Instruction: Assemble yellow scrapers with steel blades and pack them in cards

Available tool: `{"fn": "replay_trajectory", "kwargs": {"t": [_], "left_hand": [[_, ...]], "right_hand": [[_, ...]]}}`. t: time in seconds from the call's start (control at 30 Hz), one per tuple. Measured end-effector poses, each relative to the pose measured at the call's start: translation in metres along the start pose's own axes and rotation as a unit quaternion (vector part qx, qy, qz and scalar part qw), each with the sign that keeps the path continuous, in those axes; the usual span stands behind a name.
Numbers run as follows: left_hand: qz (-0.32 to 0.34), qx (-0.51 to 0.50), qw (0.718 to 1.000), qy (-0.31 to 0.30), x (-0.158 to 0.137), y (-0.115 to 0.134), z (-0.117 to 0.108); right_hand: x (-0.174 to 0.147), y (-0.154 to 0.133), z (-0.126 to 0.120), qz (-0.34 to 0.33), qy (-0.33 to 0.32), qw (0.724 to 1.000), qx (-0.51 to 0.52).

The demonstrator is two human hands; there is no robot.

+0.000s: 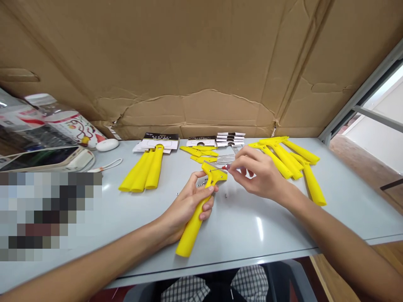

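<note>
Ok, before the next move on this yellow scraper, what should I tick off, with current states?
1. Left hand wrapped around the yellow scraper handle: ok.
2. Scraper head facing up, towards the right hand: ok.
3. Right fingertips pinching a small red-tipped piece at the head: ok.
4. Piece seated in the head: cannot tell.
5. Loose screws within reach on the table: ok.

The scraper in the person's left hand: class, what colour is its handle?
Bright yellow. The scraper gripped by the left hand shows clearly in the head view.
</note>
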State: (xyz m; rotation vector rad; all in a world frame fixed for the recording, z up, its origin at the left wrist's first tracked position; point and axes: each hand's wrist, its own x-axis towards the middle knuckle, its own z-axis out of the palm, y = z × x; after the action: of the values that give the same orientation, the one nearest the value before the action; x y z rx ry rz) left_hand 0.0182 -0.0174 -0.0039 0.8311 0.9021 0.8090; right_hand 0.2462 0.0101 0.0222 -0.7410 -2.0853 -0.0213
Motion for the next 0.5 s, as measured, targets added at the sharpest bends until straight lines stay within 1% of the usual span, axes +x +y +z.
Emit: {"fn": "replay_trajectory", "kwargs": {"t": [0.07,0.17,0.23,0.37,0.5], "left_hand": [[0.001,-0.002,1.0,-0.003,-0.0004,0.0006,0.0011],[0.004,-0.002,1.0,-0.01,-0.0017,0.0009,0.0023],[0.004,-0.002,1.0,-0.013,-0.0024,0.0009,0.0025],[0.008,-0.002,1.0,-0.014,-0.0014,0.0008,0.0011],[0.006,-0.012,1.0,-0.001,0.0017,0.0009,-0.0003]], "right_hand": [[-0.0008,0.0001,0.0004,0.012,-0.007,1.0,-0.002],[-0.0018,0.0013,0.0011,0.059,0.004,0.998,-0.024],[-0.0018,0.0017,0.0007,0.075,0.007,0.997,-0.023],[-0.0011,0.0009,-0.0016,0.062,-0.01,0.998,0.007],[-0.0015,0.0025,-0.0015,0.027,-0.018,0.999,0.016]]}}
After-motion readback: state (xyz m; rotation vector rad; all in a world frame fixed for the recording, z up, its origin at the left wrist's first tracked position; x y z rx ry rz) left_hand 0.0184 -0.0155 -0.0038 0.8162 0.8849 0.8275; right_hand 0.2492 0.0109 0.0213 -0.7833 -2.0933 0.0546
